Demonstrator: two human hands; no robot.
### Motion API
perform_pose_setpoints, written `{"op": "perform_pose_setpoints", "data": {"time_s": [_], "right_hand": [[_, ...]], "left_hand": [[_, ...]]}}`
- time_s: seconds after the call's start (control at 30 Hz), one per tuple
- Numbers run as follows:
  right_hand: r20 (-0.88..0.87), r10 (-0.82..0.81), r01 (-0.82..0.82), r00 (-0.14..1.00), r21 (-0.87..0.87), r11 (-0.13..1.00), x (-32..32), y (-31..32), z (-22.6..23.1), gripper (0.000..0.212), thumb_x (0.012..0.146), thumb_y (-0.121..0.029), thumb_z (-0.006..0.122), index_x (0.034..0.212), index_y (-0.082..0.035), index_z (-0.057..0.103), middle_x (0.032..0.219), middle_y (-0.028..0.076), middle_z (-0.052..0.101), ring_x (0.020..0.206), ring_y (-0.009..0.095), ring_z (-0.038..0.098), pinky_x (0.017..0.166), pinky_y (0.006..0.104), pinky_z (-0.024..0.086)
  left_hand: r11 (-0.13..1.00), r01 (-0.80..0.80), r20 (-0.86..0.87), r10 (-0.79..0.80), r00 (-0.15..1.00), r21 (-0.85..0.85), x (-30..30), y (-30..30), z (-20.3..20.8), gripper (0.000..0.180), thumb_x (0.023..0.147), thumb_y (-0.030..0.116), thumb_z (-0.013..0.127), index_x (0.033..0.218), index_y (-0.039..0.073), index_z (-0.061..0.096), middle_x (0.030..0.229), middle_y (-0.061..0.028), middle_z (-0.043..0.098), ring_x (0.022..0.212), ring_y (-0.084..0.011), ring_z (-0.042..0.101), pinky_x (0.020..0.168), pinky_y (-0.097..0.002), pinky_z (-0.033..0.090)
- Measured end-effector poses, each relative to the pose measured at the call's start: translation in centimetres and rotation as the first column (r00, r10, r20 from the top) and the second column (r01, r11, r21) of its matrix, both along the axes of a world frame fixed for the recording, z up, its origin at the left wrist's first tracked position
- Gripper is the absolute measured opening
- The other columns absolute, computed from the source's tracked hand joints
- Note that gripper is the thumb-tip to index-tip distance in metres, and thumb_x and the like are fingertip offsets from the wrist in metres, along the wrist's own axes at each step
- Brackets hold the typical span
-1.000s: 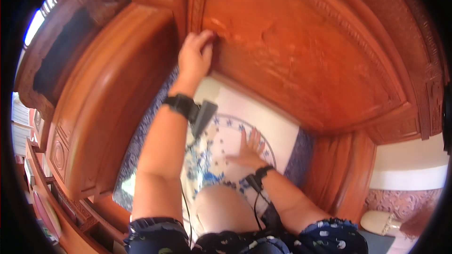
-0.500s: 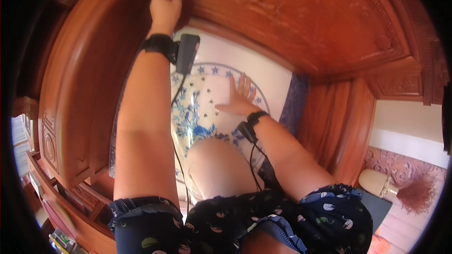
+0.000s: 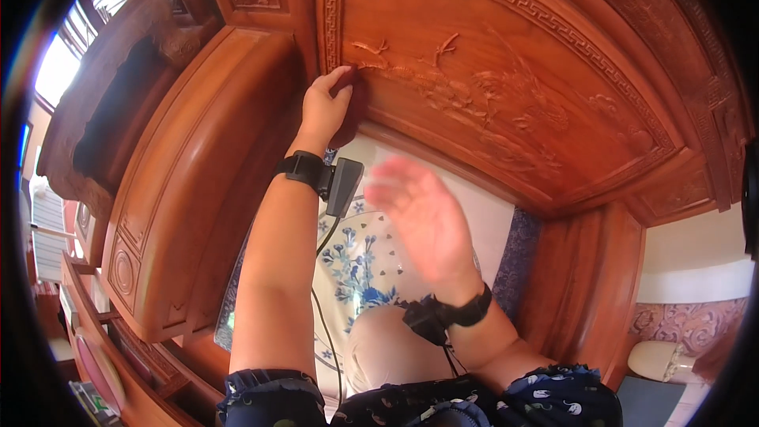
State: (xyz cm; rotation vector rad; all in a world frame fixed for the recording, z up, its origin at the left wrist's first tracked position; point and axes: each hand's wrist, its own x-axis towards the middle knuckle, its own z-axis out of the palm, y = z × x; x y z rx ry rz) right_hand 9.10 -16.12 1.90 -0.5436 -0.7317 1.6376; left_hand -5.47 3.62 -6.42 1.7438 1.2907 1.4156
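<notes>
Near the left end of a carved wooden back panel (image 3: 490, 83), my left hand (image 3: 322, 111) grips a dark red cloth (image 3: 350, 111) and presses it to the wood. Its fingers are curled over the cloth's top, and the palm side is hidden. My right hand (image 3: 431, 221) is lifted above a white seat cover (image 3: 490, 190) with blue flowers. It is smeared by motion, but the fingers look stretched out and nothing shows in them. My light-trousered knee (image 3: 379, 340) rests on the cover.
A thick rounded wooden armrest (image 3: 205, 158) stands on the left, and another wooden side (image 3: 589, 269) rises on the right. Black wrist straps carry small boxes, with a cable (image 3: 319, 308) hanging from the left one. A cream vase (image 3: 656, 360) is at the lower right.
My right hand has come up off the seat cover. My left hand stays on the cloth, now lower along the panel's left end, and the view has tilted up toward the panel.
</notes>
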Motion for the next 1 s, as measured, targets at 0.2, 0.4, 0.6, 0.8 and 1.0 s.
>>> {"op": "perform_pose_setpoints", "data": {"time_s": [0.2, 0.4, 0.6, 0.8, 1.0], "right_hand": [[0.401, -0.85, 0.237, 0.342, 0.838, 0.491, 0.6, 11.7, 1.8, 0.022, 0.086, -0.003, 0.048, 0.106, 0.0, 0.057, 0.104, 0.01, 0.058, 0.101, 0.018, 0.054, 0.088, 0.027, 0.041], [0.605, -0.61, 0.101, 0.512, 0.662, 0.742, -0.1, 16.5, -2.5, 0.019, 0.085, 0.002, 0.047, 0.1, 0.002, 0.058, 0.095, 0.011, 0.059, 0.083, 0.019, 0.06, 0.075, 0.0273, 0.048], [0.639, -0.55, 0.427, 0.538, 0.356, 0.831, -2.8, 13.2, -7.9, 0.018, 0.089, -0.004, 0.047, 0.103, 0.0, 0.057, 0.099, 0.01, 0.062, 0.091, 0.017, 0.058, 0.083, 0.0278, 0.045], [0.695, -0.354, 0.448, 0.626, 0.051, 0.892, -2.6, 10.3, -12.2, 0.023, 0.091, -0.013, 0.046, 0.108, -0.001, 0.056, 0.103, 0.008, 0.059, 0.091, 0.015, 0.056, 0.084, 0.0262, 0.042], [0.458, -0.361, 0.411, 0.812, -0.009, 0.912, -4.7, 9.4, -9.0, 0.02, 0.09, -0.012, 0.045, 0.103, 0.0, 0.055, 0.094, 0.008, 0.058, 0.082, 0.014, 0.054, 0.075, 0.0264, 0.043]], "left_hand": [[0.998, -0.034, -0.032, 0.035, 0.999, 0.046, 1.3, 0.3, -0.5, 0.028, 0.078, 0.007, 0.06, 0.105, 0.008, 0.062, 0.096, -0.0164, 0.06, 0.093, -0.032, 0.058, 0.081, -0.0334, 0.045], [0.987, -0.159, 0.236, 0.15, 0.96, 0.019, 2.9, -0.5, -2.0, 0.025, 0.078, 0.004, 0.059, 0.103, 0.004, 0.061, 0.096, -0.0171, 0.061, 0.091, -0.0289, 0.06, 0.081, -0.0326, 0.046], [0.937, -0.103, 0.275, 0.201, 0.94, -0.333, -0.3, -1.8, -7.8, 0.029, 0.077, 0.001, 0.057, 0.106, 0.002, 0.06, 0.098, -0.0151, 0.064, 0.092, -0.0231, 0.062, 0.082, -0.0288, 0.047], [0.99, -0.062, 0.379, 0.105, 0.919, -0.124, -0.1, -2.8, -4.6, 0.03, 0.079, 0.005, 0.059, 0.109, 0.003, 0.058, 0.101, -0.0112, 0.061, 0.093, -0.0226, 0.059, 0.082, -0.0294, 0.046], [0.934, -0.14, -0.136, 0.193, 0.972, 0.329, 0.6, -1.8, -0.2, 0.029, 0.074, 0.003, 0.059, 0.102, 0.008, 0.058, 0.086, -0.0086, 0.055, 0.081, -0.0307, 0.052, 0.07, -0.0371, 0.046]]}}
